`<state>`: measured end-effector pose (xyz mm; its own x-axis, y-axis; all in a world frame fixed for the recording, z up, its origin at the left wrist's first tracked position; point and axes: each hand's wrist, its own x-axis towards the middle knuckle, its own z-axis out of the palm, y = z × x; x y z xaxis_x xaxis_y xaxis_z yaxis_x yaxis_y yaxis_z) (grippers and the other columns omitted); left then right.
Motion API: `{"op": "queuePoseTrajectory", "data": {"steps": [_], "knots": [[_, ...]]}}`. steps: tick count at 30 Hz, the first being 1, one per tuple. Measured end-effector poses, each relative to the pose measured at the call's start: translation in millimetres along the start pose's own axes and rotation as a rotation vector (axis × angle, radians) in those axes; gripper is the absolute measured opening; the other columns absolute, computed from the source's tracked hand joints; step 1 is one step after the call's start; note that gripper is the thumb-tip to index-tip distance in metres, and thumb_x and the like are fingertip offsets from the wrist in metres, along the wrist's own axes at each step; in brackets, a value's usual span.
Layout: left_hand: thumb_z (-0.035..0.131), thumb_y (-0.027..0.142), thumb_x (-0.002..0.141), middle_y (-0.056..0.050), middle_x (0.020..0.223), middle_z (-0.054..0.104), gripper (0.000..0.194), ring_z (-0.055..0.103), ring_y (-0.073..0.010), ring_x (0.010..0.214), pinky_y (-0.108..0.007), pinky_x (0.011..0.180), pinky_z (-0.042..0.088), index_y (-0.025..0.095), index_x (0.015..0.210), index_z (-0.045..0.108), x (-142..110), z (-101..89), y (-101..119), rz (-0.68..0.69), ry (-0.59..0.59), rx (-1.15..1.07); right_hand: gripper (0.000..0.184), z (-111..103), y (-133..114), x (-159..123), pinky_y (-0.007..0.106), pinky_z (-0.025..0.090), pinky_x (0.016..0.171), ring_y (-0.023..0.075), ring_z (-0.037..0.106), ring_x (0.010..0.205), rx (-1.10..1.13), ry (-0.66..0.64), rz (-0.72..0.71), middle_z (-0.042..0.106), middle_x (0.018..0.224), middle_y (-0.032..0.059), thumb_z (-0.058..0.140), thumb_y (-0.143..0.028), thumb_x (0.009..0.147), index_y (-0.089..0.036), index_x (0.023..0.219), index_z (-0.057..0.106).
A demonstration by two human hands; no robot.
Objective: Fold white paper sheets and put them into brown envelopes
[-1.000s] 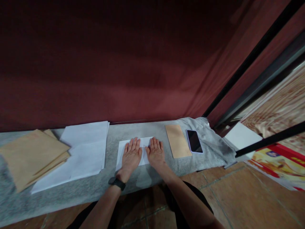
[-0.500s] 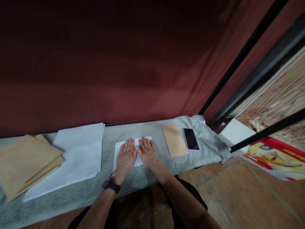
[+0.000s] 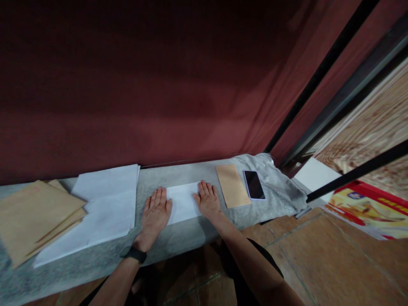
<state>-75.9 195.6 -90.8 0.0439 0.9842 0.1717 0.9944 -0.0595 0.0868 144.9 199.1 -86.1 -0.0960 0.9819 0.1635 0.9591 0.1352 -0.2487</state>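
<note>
A folded sheet of white paper lies flat on the grey cloth-covered bench in front of me. My left hand rests flat over its left end, fingers stretched out, a dark watch on the wrist. Over the right end lies my right hand, flat with the fingers pointing away from me. Neither hand grips anything. The paper's middle shows between them, while both ends are partly covered. Just right of my right hand is a brown envelope.
A phone lies right of the envelope. At left, a stack of white paper sits partly under several larger brown envelopes. A dark red wall rises behind the bench. Black poles and a colourful box stand at right.
My hands were side by side at the middle of the paper. They have slid apart, left hand leftward and right hand rightward, uncovering the paper between them.
</note>
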Motion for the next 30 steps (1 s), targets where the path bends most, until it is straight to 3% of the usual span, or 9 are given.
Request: {"op": "queuePoseTrajectory", "data": {"steps": [5,9,17,26,30], "knots": [[0.025,0.038,0.100,-0.013,0.160,0.042,0.064,0.031,-0.0275,0.153,-0.048,0.126,0.021,0.010,0.156,0.036,-1.8,-1.3,-3.1,0.003,0.012,-0.003,0.059,-4.5,9.7,-2.2,0.053,0.028,0.121,0.0320,0.037,0.149,-0.004,0.015,0.017,0.036,0.161,0.0144,0.036,-0.044,0.108,-0.012,0.157,0.038],[0.026,0.037,0.099,-0.015,0.161,0.041,0.064,0.032,-0.0295,0.152,-0.049,0.125,0.022,0.007,0.155,0.037,-2.3,-3.1,-2.3,0.006,0.005,0.008,0.059,-9.4,3.8,-10.1,0.051,0.028,0.122,0.0317,0.036,0.149,-0.004,0.017,0.040,0.033,0.162,0.0158,0.036,-0.041,0.108,-0.009,0.158,0.036],[0.026,0.040,0.100,-0.016,0.160,0.041,0.066,0.030,-0.0295,0.153,-0.050,0.125,0.023,0.008,0.156,0.035,-4.1,-1.4,-3.8,0.036,0.052,-0.018,0.059,-4.2,-25.6,-49.3,0.045,0.023,0.126,0.0252,0.032,0.152,0.085,-0.033,-0.250,0.032,0.164,0.0078,0.037,-0.048,0.107,-0.015,0.157,0.039],[0.023,0.042,0.102,-0.019,0.161,0.039,0.066,0.027,-0.0311,0.154,-0.050,0.125,0.022,0.004,0.153,0.039,-14.4,-9.6,0.5,0.053,0.116,-0.059,0.058,-10.1,-4.6,-54.7,0.045,0.023,0.126,0.0255,0.032,0.152,0.046,-0.033,-0.168,0.030,0.164,0.0098,0.039,-0.043,0.107,-0.014,0.157,0.037],[0.023,0.041,0.103,-0.013,0.163,0.038,0.062,0.026,-0.0271,0.155,-0.048,0.126,0.024,0.010,0.154,0.040,-43.1,-17.0,16.3,0.222,0.063,-0.113,0.056,-9.3,-1.0,-58.0,0.044,0.023,0.126,0.0245,0.030,0.153,0.037,-0.039,-0.131,0.029,0.164,0.0090,0.038,-0.041,0.108,-0.015,0.157,0.037]]}}
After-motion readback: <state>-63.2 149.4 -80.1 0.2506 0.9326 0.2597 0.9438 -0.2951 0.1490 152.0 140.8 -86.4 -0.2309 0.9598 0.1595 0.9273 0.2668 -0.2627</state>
